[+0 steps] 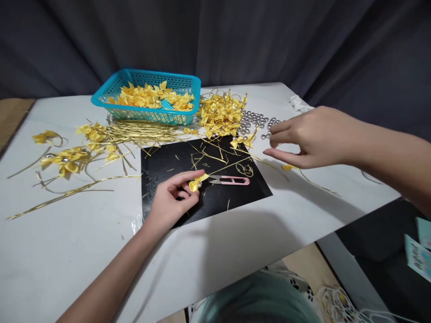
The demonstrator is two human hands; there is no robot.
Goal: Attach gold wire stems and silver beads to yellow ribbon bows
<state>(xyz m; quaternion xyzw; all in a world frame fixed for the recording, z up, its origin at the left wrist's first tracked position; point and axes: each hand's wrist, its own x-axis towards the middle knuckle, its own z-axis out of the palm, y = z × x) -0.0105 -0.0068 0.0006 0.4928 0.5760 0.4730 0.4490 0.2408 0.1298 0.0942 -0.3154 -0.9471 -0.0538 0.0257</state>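
My left hand [173, 195] pinches a small yellow ribbon bow [194, 184] with a silvery bead on it, above the black mat [161, 166]. From the bow a thin gold wire [232, 164] runs up to the right. Just beside the bow, pink-handled thread snips [232, 180] lie on the mat. My right hand [303, 137] hovers at the right, thumb and fingers apart, with nothing visible between them. Close to its fingertips are loose silvery beads [254, 120]. Wire offcuts are scattered over the mat.
A blue basket [144, 113] of yellow ribbon pieces stands at the back. Beside it are a heap of yellow bows [222, 112] and a bundle of gold wires [141, 132]. More beaded bows [67, 159] lie left. Crumpled white material [299, 104] sits back right.
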